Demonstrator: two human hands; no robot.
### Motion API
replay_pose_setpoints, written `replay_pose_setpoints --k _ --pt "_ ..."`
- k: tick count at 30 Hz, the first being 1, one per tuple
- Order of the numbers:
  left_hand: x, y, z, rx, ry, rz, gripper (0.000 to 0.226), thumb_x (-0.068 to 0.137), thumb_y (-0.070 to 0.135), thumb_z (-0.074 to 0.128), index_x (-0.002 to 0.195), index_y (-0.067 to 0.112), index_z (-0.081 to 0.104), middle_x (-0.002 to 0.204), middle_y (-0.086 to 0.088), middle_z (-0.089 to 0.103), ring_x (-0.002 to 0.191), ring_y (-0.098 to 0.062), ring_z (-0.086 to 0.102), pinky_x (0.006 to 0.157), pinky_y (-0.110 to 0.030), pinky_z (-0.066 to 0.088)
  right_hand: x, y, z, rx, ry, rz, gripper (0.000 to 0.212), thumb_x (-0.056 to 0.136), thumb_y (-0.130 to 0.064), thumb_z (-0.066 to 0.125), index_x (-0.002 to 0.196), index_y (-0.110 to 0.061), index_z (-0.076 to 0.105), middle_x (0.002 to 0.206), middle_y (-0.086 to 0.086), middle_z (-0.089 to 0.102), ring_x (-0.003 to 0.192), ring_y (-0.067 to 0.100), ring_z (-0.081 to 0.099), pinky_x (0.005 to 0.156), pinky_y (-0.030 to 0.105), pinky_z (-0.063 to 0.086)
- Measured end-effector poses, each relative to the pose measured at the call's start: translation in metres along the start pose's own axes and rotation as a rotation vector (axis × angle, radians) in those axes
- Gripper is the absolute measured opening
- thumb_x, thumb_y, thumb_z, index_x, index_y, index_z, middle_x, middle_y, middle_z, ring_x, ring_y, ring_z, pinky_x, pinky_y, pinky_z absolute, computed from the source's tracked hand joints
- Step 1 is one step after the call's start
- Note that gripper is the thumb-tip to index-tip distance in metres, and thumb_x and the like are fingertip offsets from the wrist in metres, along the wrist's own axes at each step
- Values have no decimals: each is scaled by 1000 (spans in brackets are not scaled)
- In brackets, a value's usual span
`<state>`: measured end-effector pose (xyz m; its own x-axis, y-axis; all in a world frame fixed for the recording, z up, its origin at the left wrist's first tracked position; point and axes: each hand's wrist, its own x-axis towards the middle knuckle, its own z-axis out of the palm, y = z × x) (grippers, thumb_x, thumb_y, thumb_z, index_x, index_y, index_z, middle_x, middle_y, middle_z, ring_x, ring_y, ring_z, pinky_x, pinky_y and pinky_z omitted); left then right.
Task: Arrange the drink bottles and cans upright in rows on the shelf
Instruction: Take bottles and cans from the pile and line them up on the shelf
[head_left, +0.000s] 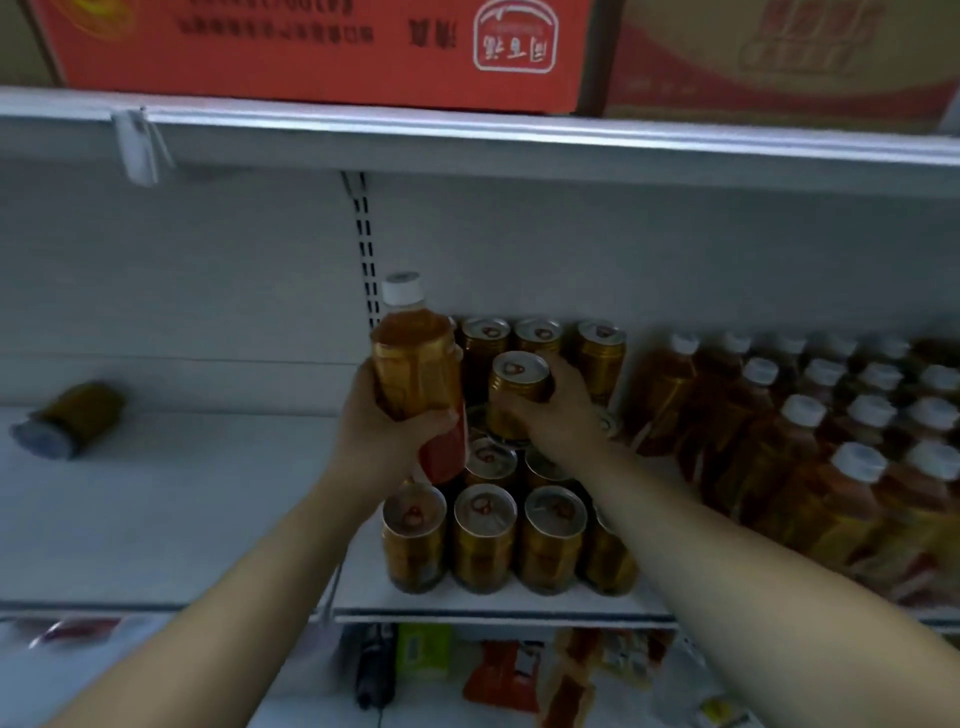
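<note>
Gold is the theme here lol. The right hand (563, 410) has its fingers curled round one gold can (519, 389), gripping it just under the rim. It's held up above the middle of the can block (483, 540) on the shelf (156, 493). The left hand (382, 415) is wrapped round the lower half of a tea bottle (415, 364) with a white cap and amber liquid. The bottle hangs over the left edge of the same block, tipped a touch.

My take on doing this bit well: deal with one thing at a time. I'd guess the can belongs in a gap in the middle rows, but the hand blocks the view so I can't tell for sure. Lower it straight down, pull-tab up, and don't let go until the base sits flat, or it'll knock its neighbours. Hold the bottle high and clear of the back-row cans while that happens.

The bottle probably goes with the bottle rows (810, 431) off to the right, so carry it over the cans, not through them. There's also one bottle lying on its side (70, 418) well off to the left, and that'll need standing up at some point.
</note>
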<state>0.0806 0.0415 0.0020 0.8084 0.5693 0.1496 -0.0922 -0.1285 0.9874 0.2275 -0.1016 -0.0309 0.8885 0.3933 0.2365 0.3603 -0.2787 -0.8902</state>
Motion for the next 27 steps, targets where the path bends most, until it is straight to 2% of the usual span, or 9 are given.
replay_pose_setpoints --k 2,4,6,9,14,18,21,24,27 --pt "-7 0 1 12 34 -5 67 64 8 82 122 19 48 106 2 68 92 -10 68 69 -24 55 4 -5 2 26 -37 5 51 70 -38 84 113 -29 59 116 -4 63 103 7 61 93 35 52" --pt "-16 -1 2 32 69 -21 76 56 20 83 123 19 48 107 -2 69 96 -19 69 76 -38 57 10 -5 4 50 -99 -2 48 75 -29 82 114 -30 54 116 -7 63 104 6 61 94 34 50" --pt "-23 -4 2 19 83 -48 81 52 26 85 124 19 48 109 -9 69 97 -30 68 80 -51 56 12 -9 7 23 -143 -29 50 76 -31 81 116 -29 51 121 -4 60 110 12 59 97 37 49" --pt "-26 -13 -1 22 76 -77 81 53 29 87 124 21 49 108 -15 69 96 -37 68 81 -57 54 11 -9 12 -44 -135 -52 62 74 -42 79 126 -25 48 128 0 55 118 16 54 100 37 45" --pt "-24 -4 4 51 25 -45 80 51 32 82 123 26 47 107 3 69 97 -15 67 83 -42 55 11 -19 -1 -201 -241 -19 69 80 -41 76 137 -22 42 139 0 48 128 19 47 99 29 38" --pt "-16 7 28 15 -97 -9 58 73 21 79 121 28 47 109 7 66 97 -5 65 76 -26 53 17 -27 -54 -582 -171 -164 67 85 -51 66 141 -22 45 141 5 48 130 24 44 102 36 39" --pt "-16 16 61 -10 -148 -2 59 76 22 77 125 27 44 109 12 64 97 -2 62 74 -22 49 18 -26 -116 -784 -79 -141 56 88 -52 61 132 -17 54 132 10 53 123 31 48 98 37 41" --pt "-14 26 96 2 -215 -5 58 75 14 77 120 27 42 102 13 62 91 0 60 72 -21 48 23 -12 -179 -954 -92 22 63 83 -68 50 124 -19 58 127 11 56 112 31 54 90 39 46" --pt "-13 31 139 33 -288 -15 54 71 2 76 111 24 47 97 4 66 89 -8 65 78 -33 53 19 5 -238 -994 -176 157 74 78 -77 44 129 -26 57 129 7 58 108 25 56 89 36 45"
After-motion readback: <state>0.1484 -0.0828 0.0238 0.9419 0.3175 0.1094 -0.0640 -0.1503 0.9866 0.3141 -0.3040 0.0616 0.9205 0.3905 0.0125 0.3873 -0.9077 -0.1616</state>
